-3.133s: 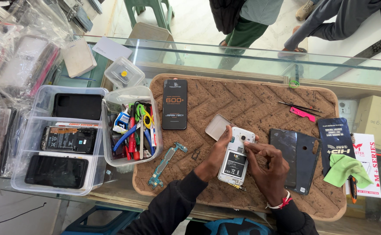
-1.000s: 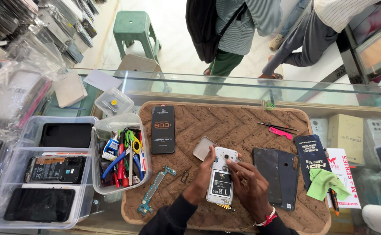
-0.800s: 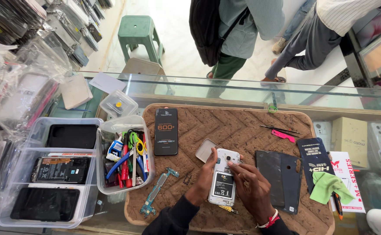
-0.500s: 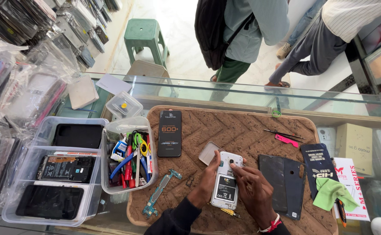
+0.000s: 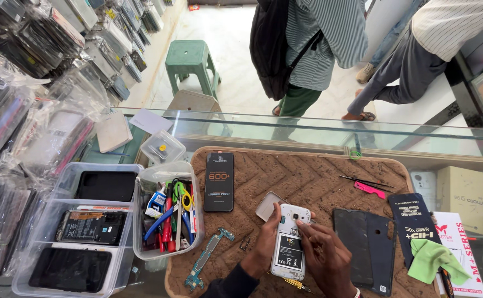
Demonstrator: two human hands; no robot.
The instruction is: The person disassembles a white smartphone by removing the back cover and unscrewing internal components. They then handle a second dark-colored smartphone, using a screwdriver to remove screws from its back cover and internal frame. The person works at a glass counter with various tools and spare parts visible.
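Head view: your left hand [image 5: 264, 251] grips the left edge of a white phone [image 5: 290, 241] lying back-open on the brown mat [image 5: 307, 176], long axis pointing away from you. Your right hand [image 5: 324, 259] rests fingertips on its right edge and battery [image 5: 289, 252]. A tool tub [image 5: 167, 218] sits left on the table.

Head camera looks steeply down, close above the mat [image 5: 307, 182].
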